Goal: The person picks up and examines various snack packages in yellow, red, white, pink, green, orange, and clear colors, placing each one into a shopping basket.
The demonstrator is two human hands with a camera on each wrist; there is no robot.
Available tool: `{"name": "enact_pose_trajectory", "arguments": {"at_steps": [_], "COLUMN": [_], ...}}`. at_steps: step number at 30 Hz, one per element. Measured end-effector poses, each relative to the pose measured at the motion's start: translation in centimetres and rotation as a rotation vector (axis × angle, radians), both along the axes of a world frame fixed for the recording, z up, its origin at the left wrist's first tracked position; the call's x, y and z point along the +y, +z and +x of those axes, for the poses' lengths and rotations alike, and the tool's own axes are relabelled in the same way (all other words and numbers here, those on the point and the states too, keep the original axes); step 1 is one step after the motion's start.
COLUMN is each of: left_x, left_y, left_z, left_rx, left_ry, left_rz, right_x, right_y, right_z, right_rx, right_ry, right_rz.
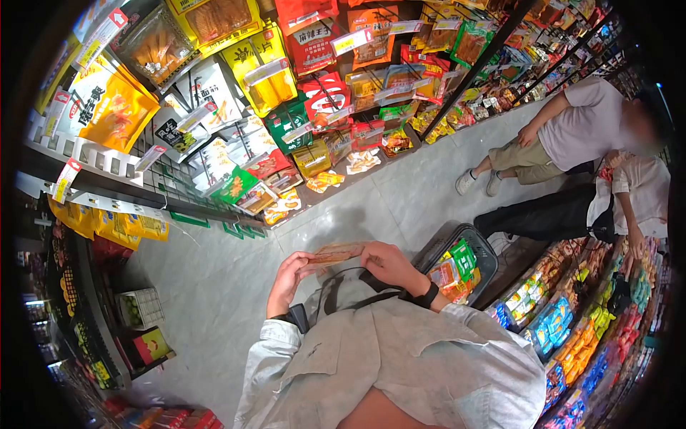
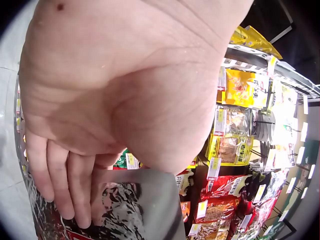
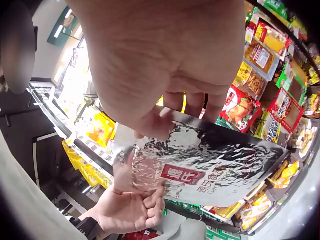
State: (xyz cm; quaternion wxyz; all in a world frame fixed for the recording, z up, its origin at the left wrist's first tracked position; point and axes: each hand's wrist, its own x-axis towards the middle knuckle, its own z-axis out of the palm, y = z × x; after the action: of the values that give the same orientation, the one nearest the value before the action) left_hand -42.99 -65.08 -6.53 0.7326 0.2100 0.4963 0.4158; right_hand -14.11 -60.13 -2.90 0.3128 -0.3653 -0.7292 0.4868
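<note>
A silvery plastic snack packet (image 3: pixel 235 165) with a red label and printed characters is held up in front of the body by both hands. At its left end, my left hand (image 1: pixel 288 277) holds it between thumb and fingers. My right hand (image 1: pixel 391 264) pinches the packet's other end, its thumb laid on the face in the right wrist view. From the head, only a thin, slanted strip of the packet (image 1: pixel 336 253) shows between the hands. The left wrist view catches its shiny, part-clear side (image 2: pixel 125 210) below the palm.
A black shopping basket (image 1: pixel 484 247) with several snack packs stands right of my right hand. Ahead, a rack of hanging snack bags (image 1: pixel 268 75) spans the aisle. Two people (image 1: pixel 572 129) are at the right, near bins of wrapped sweets (image 1: pixel 572 336). Grey floor (image 1: pixel 207 286) lies left.
</note>
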Motion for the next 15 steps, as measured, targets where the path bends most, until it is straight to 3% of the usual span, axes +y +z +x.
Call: {"name": "enact_pose_trajectory", "arguments": {"at_steps": [8,15], "left_x": [-0.3,-0.5], "left_y": [0.6,0.7], "left_z": [0.5,0.6], "left_rx": [0.003,0.031], "left_ry": [-0.011,-0.025], "left_rz": [0.009,0.029], "right_x": [-0.4,-0.2], "right_y": [0.5,1.4], "right_z": [0.4,0.9], "right_rx": [-0.019,-0.054], "right_ry": [0.005,0.009], "right_rz": [-0.049,0.079]}}
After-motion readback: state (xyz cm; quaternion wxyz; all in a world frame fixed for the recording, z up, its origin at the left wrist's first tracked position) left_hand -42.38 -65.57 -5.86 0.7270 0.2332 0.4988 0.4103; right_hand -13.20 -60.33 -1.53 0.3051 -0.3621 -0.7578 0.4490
